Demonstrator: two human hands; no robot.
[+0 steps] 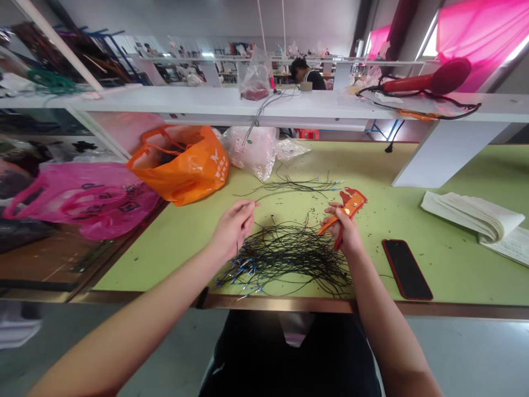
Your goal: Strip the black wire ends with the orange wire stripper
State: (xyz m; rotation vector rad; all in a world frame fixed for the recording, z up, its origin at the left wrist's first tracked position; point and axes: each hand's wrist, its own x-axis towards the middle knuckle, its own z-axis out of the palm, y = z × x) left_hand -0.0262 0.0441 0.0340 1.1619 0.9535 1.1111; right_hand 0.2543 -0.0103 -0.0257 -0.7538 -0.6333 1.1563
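My left hand (236, 227) is closed in a pinch around one end of a thin wire (275, 193), which stretches to the right above the table. In my right hand (346, 229) is an orange and red wire stripper (354, 202), its jaws pointing up and away from me. The fingers wrap around its handles, which stand apart. Below and between both hands lies a large loose bundle of black wires (289, 251), many with blue and metal ends at the left. A smaller group of black wires (295, 183) rests farther back.
Small black clippings litter the green tabletop (165, 259). A phone (407, 269) and folded papers (475, 215) lie at the right. An orange bag (185, 171), a pink bag (99, 193) and a clear plastic bag (254, 149) are at the left and back. A red heat gun-like tool (425, 81) sits on the shelf.
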